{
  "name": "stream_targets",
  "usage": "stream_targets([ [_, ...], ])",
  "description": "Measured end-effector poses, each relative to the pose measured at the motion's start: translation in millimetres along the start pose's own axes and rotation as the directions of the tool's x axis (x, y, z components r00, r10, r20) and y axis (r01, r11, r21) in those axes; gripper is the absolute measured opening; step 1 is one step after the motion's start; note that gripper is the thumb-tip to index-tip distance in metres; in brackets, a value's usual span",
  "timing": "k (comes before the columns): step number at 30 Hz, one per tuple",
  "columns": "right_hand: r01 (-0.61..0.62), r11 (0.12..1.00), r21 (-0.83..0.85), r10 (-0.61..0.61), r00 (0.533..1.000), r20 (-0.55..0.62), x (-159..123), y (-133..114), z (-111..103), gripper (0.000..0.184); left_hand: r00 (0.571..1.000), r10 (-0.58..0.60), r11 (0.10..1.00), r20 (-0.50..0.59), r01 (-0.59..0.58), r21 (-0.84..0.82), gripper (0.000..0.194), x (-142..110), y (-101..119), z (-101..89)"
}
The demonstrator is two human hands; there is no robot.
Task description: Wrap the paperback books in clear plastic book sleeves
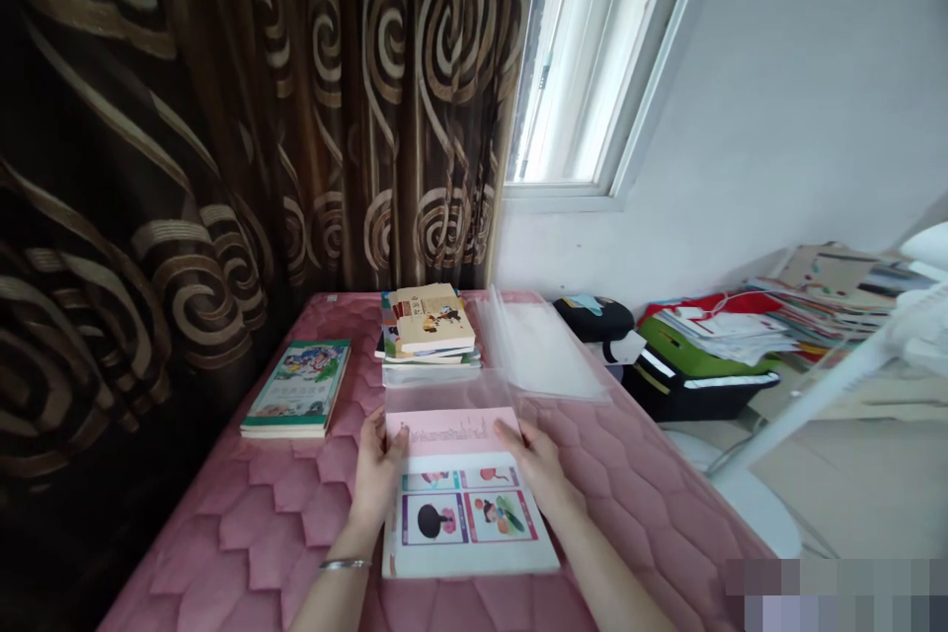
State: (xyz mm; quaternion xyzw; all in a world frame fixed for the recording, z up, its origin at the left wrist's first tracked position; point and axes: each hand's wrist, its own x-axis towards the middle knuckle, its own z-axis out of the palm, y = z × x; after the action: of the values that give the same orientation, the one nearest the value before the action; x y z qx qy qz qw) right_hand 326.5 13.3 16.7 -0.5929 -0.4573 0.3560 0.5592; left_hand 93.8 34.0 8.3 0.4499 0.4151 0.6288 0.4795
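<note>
A book (pixel 470 513) with colourful cartoon pictures lies on the pink quilted mattress in front of me. Across its upper part is a pink printed section (pixel 455 430), and a clear plastic book cover (pixel 448 391) extends past its far edge. My left hand (pixel 381 464) grips the left edge, thumb on top and fingers curled at the side. At the right edge, my right hand (pixel 537 464) does the same with its thumb pressed on the pink part. The fingers beneath are partly hidden.
A stack of books (pixel 434 326) sits just beyond, and a green-edged book pair (pixel 300 390) lies left. Clear plastic sheets (pixel 552 351) rest at the far right of the mattress (pixel 288 513). Off its right side stand a black-and-green bag (pixel 696 365) and a white stand (pixel 807 395).
</note>
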Motion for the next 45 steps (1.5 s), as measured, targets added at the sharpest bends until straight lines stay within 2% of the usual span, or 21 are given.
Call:
stream_targets([
  [4, -0.017, 1.000, -0.007, 0.018, 0.999, 0.036, -1, -2, 2, 0.040, 1.000, -0.009, 1.000, -0.003, 0.009, 0.029, 0.053, -2, 2, 1.4],
  [13, -0.004, 0.999, -0.044, 0.002, 1.000, -0.025, -2, -7, 5, 0.043, 0.997, -0.061, 0.991, -0.045, 0.066, 0.115, 0.052, -7, 8, 0.6],
  [16, 0.013, 0.999, -0.039, -0.014, 1.000, -0.024, -2, -5, 5, 0.043, 0.998, -0.059, 0.992, -0.020, 0.060, 0.110, 0.051, -8, 9, -1.9],
  [21, 0.029, 1.000, 0.008, -0.029, 1.000, -0.001, -1, -4, 5, 0.043, 0.999, -0.050, 0.995, 0.019, 0.048, 0.086, 0.054, -6, 5, -3.4],
  [30, 0.021, 0.993, 0.118, -0.029, 0.997, 0.069, 0, 2, 2, 0.040, 0.997, -0.068, 0.993, -0.028, 0.071, 0.092, 0.059, -3, 1, -2.2],
  [36, 0.093, 0.995, 0.047, -0.095, 0.995, 0.043, 4, 11, 2, 0.046, 0.997, -0.056, 0.992, -0.059, 0.062, 0.110, 0.056, -2, -2, -3.0],
  [45, 0.141, 0.990, -0.017, -0.141, 0.990, 0.015, 5, 15, 2, 0.046, 1.000, -0.021, 0.996, -0.012, 0.022, 0.083, 0.050, -4, 1, 0.8],
])
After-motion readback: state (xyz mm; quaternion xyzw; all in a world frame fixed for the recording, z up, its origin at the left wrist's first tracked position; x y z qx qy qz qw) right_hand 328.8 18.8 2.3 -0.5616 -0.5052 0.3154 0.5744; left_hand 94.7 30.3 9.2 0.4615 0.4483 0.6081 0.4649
